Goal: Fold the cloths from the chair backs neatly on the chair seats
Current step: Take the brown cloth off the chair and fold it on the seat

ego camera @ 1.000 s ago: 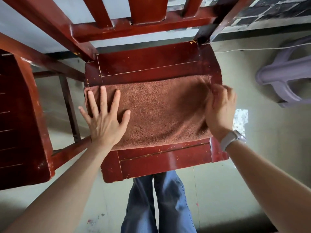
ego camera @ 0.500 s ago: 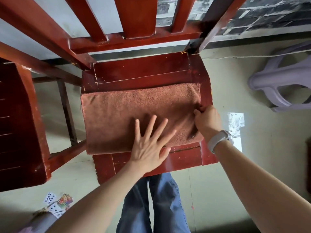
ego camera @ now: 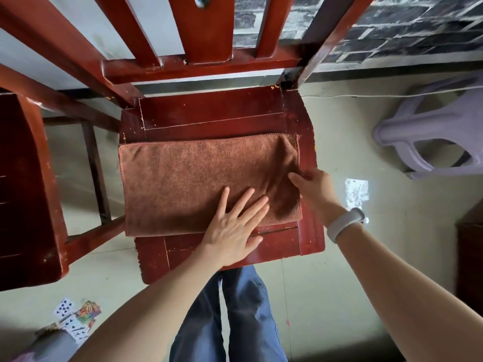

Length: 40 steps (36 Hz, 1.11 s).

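The right hand [ego camera: 317, 190] pinches the right edge of the brown cloth [ego camera: 198, 178], thumb on top and fingers tucked at the edge, near the front right corner. This grip draws the fabric up into a low ridge just left of the thumb, probably to bring the right end over for the next fold. The left hand [ego camera: 232, 226] lies flat with fingers spread, its grip holding nothing. The fingertips [ego camera: 226, 190] press the front part of the cloth while the heel of the palm rests on the bare wood. This pressure likely anchors the layers so the right-hand pull does not drag the whole cloth.

The cloth lies on the chair seat [ego camera: 214, 113] as a wide rectangle, its left edge slightly overhanging the seat's left side. The rear strip of the seat is uncovered. The chair back [ego camera: 203, 35] carries no cloth in view. A second chair [ego camera: 26, 192] stands to the left, a grey plastic stool [ego camera: 428, 131] to the right, and playing cards [ego camera: 75, 317] lie on the floor.

Compared with one second ago, the left hand has moved from the cloth's left portion to front centre. The right hand has shifted from the rear right corner toward the front right corner. The ridge beside it is new.
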Available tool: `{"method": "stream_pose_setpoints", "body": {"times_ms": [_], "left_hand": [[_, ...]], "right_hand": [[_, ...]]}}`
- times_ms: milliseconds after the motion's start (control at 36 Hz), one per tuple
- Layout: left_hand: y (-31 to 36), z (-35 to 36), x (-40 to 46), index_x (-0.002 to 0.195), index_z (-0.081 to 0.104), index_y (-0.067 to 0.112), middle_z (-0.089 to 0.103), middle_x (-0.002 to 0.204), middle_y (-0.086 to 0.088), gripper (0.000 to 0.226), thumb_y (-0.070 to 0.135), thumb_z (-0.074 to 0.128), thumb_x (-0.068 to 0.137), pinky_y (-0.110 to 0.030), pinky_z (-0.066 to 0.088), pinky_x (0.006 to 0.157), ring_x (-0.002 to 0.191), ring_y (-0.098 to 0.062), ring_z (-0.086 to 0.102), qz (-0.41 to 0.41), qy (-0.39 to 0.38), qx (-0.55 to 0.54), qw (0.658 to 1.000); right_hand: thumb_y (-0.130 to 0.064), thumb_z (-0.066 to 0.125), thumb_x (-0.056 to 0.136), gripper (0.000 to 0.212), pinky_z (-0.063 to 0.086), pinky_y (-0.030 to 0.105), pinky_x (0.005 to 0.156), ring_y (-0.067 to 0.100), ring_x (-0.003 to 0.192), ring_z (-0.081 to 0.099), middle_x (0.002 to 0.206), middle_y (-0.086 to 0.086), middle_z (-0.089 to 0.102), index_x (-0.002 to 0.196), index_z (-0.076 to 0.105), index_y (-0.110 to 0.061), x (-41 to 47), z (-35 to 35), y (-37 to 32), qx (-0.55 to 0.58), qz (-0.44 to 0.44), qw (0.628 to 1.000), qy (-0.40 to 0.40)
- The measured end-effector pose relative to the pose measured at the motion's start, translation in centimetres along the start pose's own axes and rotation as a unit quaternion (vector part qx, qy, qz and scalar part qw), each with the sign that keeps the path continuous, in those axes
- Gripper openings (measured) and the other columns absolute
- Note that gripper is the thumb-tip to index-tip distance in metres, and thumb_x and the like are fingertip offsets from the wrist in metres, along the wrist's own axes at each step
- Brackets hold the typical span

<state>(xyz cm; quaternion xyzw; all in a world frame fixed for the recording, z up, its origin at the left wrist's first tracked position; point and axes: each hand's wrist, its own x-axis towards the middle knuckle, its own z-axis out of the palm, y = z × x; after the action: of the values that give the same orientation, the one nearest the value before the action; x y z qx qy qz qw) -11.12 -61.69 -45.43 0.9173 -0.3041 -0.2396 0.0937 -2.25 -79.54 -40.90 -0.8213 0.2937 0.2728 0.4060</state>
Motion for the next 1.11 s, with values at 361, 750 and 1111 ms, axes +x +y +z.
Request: {"method": "stream_pose_setpoints", "body": {"times_ms": [361,750,1111], "left_hand": [[-4.1,-7.0,-5.1,0.109,0.057,0.014,0.065,0.103,-0.005,0.033,0.032,0.031,0.099,-0.033,0.047,0.089,0.097,-0.017,0.062,-0.366,0.143,-0.835,0.386],[-5.6,-3.4,-7.6,0.113,0.063,0.005,0.068,0.105,-0.012,0.034,0.022,0.065,0.083,-0.022,0.046,0.079,0.095,-0.022,0.064,-0.505,0.235,-0.500,0.664],[-3.6,-2.1,-9.5,0.105,0.063,0.005,0.068,0.102,-0.005,0.020,0.011,0.062,0.086,-0.010,0.041,0.077,0.087,-0.010,0.059,-0.433,0.331,-0.514,0.663]], "right_hand": [[-0.013,0.067,0.079,0.018,0.050,0.026,0.063,0.016,0.066,0.057,0.066,-0.006,0.056,0.069,0.053,-0.019,-6.5,6.2,-7.8,-0.004,-0.121,0.989,-0.085],[-0.020,0.044,0.092,0.041,0.029,0.043,0.100,0.024,0.126,0.033,0.136,0.001,0.042,0.133,0.044,-0.022,-2.3,11.3,-12.1,-0.384,-0.371,0.845,-0.033],[-0.029,0.049,0.090,0.036,0.027,0.045,0.102,0.024,0.125,0.034,0.130,0.006,0.043,0.123,0.051,-0.018,-0.5,13.1,-15.1,-0.475,-0.290,0.819,-0.138]]}}
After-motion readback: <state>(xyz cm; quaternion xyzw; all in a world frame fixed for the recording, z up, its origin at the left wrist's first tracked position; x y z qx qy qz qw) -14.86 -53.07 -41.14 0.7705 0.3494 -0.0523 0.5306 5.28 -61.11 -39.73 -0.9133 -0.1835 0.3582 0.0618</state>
